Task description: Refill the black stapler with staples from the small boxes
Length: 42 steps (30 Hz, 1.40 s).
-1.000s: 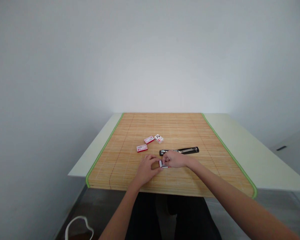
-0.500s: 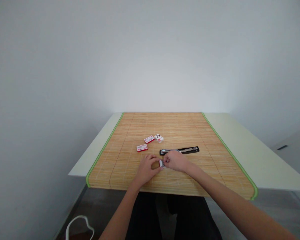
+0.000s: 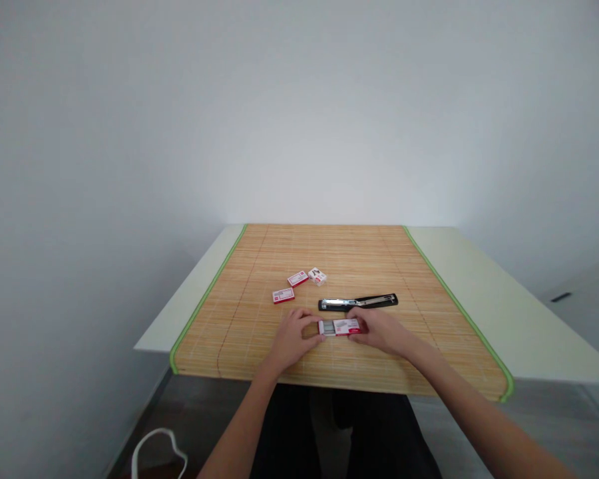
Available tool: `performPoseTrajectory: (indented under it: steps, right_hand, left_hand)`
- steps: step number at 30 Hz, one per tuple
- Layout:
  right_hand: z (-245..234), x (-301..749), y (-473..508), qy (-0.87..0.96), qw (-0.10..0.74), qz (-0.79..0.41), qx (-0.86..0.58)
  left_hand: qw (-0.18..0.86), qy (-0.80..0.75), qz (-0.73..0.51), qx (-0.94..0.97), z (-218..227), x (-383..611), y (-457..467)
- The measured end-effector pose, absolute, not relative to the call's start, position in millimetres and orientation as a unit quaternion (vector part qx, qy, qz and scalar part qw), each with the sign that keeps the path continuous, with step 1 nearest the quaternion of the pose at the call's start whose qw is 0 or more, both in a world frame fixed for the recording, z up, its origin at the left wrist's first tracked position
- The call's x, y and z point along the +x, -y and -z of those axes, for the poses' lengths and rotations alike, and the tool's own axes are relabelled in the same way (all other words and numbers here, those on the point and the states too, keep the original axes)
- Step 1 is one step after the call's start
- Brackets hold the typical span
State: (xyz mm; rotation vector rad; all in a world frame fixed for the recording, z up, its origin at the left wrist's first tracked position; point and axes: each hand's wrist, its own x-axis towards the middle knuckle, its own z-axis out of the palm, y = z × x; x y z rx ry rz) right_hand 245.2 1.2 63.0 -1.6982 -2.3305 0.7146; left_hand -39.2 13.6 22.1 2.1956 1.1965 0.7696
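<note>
Two hands, left [image 3: 290,339] and right [image 3: 379,330], pinch a light, easily crushed staple box [image 3: 340,326] at its 9 and 3 o'clock ends, likely the safest hold.

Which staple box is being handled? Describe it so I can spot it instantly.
On the bamboo mat, look at its near edge, in front of the black stapler. The staple box lies between the left hand and right hand, and alone is slid open.
</note>
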Motion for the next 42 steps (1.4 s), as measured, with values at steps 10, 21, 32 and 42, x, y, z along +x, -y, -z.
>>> performPoseTrajectory:
  steps: [10, 21, 32, 42]
  right_hand:
    - [-49, 245, 17, 0.752, 0.181, -0.315, -0.550]
    - [-50, 234, 18, 0.764, 0.196, -0.284, -0.544]
    - [-44, 222, 17, 0.752, 0.221, -0.284, -0.552]
    - [-8, 295, 43, 0.394, 0.538, -0.386, -0.637]
  left_hand:
    - [0.293, -0.439, -0.292, 0.797, -29, -39, -12]
    - [0.290, -0.434, -0.273, 0.808, -29, -29, -15]
    - [0.312, -0.418, -0.291, 0.802, -25, -29, -15]
    - [0.280, -0.497, -0.344, 0.746, -8, -26, -48]
